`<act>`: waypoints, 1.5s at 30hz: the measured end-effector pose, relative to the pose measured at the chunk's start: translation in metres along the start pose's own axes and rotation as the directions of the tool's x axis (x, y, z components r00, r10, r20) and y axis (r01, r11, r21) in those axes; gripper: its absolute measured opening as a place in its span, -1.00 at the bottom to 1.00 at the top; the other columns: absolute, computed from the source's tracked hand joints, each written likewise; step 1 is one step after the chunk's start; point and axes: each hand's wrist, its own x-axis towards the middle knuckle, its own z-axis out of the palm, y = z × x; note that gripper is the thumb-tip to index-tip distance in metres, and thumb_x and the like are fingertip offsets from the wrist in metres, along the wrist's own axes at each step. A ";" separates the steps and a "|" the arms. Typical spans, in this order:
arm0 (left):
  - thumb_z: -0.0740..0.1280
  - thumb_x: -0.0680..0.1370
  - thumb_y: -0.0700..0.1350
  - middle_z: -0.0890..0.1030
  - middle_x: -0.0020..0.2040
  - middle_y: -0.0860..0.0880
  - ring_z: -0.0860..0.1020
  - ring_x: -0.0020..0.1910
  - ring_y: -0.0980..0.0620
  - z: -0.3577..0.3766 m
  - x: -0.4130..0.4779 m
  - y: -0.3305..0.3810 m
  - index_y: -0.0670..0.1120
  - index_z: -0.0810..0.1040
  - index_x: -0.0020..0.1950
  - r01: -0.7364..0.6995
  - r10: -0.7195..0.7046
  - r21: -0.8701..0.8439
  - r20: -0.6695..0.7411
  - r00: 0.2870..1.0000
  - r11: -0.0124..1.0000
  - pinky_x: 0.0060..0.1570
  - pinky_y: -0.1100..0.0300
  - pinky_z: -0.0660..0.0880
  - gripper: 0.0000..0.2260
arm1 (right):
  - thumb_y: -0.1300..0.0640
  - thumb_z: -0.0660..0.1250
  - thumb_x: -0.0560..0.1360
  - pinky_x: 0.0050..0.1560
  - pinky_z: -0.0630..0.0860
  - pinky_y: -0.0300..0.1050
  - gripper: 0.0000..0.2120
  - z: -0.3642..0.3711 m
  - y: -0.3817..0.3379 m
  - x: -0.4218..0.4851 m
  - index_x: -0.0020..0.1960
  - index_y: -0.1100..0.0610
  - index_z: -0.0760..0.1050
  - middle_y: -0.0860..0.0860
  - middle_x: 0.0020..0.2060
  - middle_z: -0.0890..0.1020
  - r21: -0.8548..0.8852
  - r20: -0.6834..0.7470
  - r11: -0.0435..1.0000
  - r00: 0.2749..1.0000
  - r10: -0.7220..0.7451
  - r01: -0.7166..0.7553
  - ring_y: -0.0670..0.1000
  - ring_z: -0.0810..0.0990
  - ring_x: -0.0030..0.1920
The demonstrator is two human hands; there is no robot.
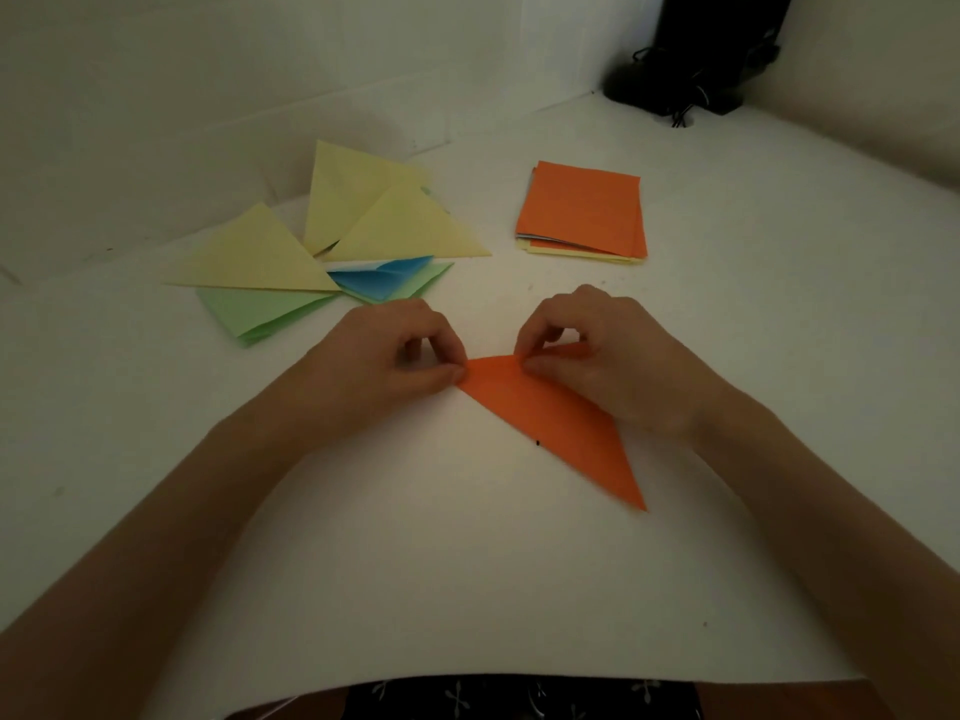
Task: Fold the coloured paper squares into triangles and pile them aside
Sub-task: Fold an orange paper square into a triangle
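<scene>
An orange paper (550, 418) folded into a triangle lies on the white table (467, 563) in front of me, its long point reaching toward the near right. My left hand (400, 361) pinches the triangle's far left corner between thumb and finger. My right hand (587, 350) pinches its upper edge and hides the far right part. A stack of unfolded squares (582, 213), orange on top with yellow beneath, sits at the back right. Folded triangles lie in a loose pile at the back left: yellow (254, 257), green (260, 314) and blue (379, 280).
White walls close the table at the back and left. A black device with cables (696, 59) stands in the far right corner. The table's front edge (519, 680) runs just above my lap.
</scene>
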 end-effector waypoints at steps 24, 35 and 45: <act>0.08 0.44 -0.11 0.61 -0.12 -0.01 0.53 -0.25 0.05 -0.008 -0.012 0.002 -0.09 0.67 -0.05 -0.392 0.350 0.460 0.178 0.920 0.797 -0.48 0.27 0.36 -0.64 | 0.25 0.01 0.46 -0.27 0.56 -0.01 -0.55 0.000 0.009 -0.019 0.20 0.27 0.55 0.20 -0.01 0.58 -0.475 0.289 0.708 0.853 -0.435 0.523 0.19 0.56 -0.14; 0.06 0.42 -0.21 0.54 -0.27 -0.11 0.48 -0.42 -0.09 0.012 -0.027 0.023 -0.13 0.66 0.05 -0.303 0.337 0.674 0.085 0.938 0.673 -0.45 0.21 0.25 -0.59 | 0.14 -0.07 0.40 -0.32 0.39 -0.11 -0.45 0.017 -0.006 -0.018 0.22 0.23 0.54 0.17 -0.11 0.55 -0.460 0.098 0.826 0.943 -0.317 0.325 0.16 0.52 -0.19; 0.04 0.43 -0.16 0.56 -0.20 -0.10 0.51 -0.35 -0.10 0.019 -0.035 0.020 -0.11 0.66 0.10 -0.221 0.291 0.650 0.000 0.957 0.727 -0.47 0.23 0.25 -0.56 | 0.24 -0.01 0.31 -0.23 0.43 -0.05 -0.46 0.000 0.020 -0.046 0.11 0.15 0.62 0.13 -0.12 0.58 -0.671 -0.054 0.720 0.957 -0.286 0.177 0.16 0.48 -0.11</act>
